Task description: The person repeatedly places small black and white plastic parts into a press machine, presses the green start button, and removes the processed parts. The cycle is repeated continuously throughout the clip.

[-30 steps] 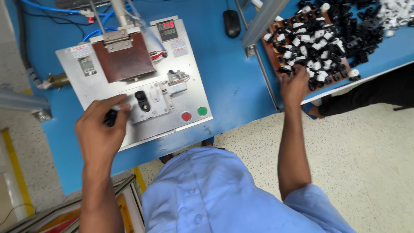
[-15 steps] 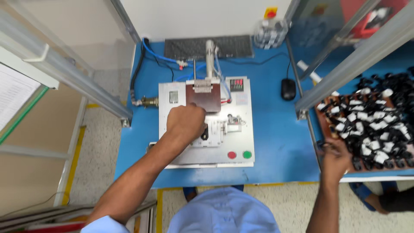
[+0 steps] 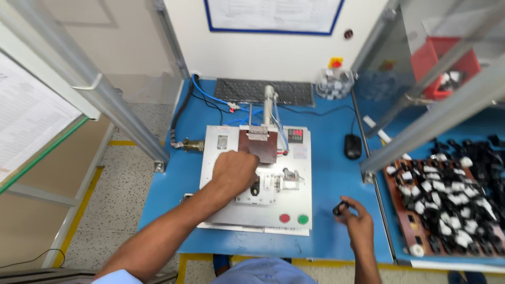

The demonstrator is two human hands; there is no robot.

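While the right hand [image 3: 359, 221] waits low over the blue surface [image 3: 331, 179], thumb and fingers pinched on a small black part [image 3: 339, 209], the left hand [image 3: 234, 170] is curled knuckles-up on the grey test fixture [image 3: 221, 208], pressing at the black piece seated in its nest [image 3: 255, 188]; whether that grip closes on the piece cannot be told. Loading the fixture looks to be the step in hand. A careful, square placement of the held part into the nest seems to be what the next move calls for. Left forearm runs diagonally across the plate, wrist bent down. Beyond sit the red button [image 3: 284, 217], green button [image 3: 303, 219], brown press block [image 3: 259, 145], mouse [image 3: 353, 146], and, off right, a tray of black-and-white parts [image 3: 447, 205].
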